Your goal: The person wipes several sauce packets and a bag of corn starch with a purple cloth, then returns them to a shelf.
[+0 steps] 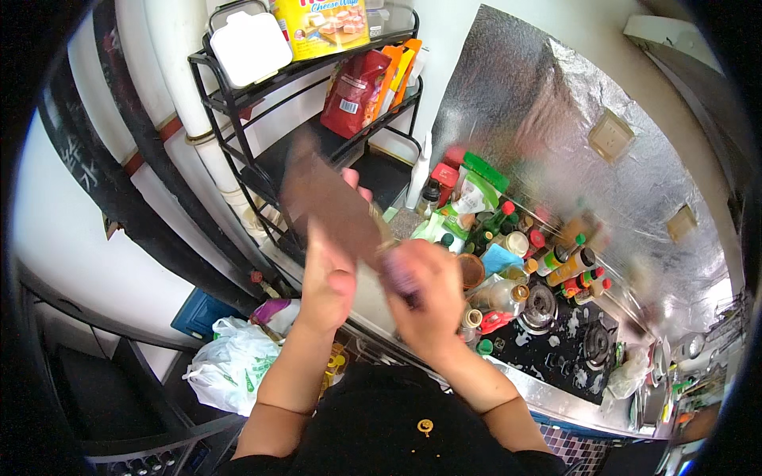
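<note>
A long, flat-looking brown object (pixel 333 199) is held up in front of me, blurred by motion, so its exact kind is unclear. My right hand (pixel 425 291) is closed around its lower end, where a purplish, handle-like part (pixel 400 275) shows between the fingers. Behind the wide part lies my left hand (pixel 327 276), its palm at the near left edge and fingertips showing past the far right edge. Most of the left fingers are hidden by the object. Both hands are above the counter's left end, in front of a black metal shelf rack (pixel 238 128).
Crowded seasoning bottles (pixel 506 291) and packets stand right of my hands, beside a wet black gas stove (pixel 559 351). Foil (pixel 512 101) covers the wall behind. A yellow wafer tin (pixel 324 30) and red pouch (pixel 354 95) occupy the rack. Below left sits a white plastic bag (pixel 232 366).
</note>
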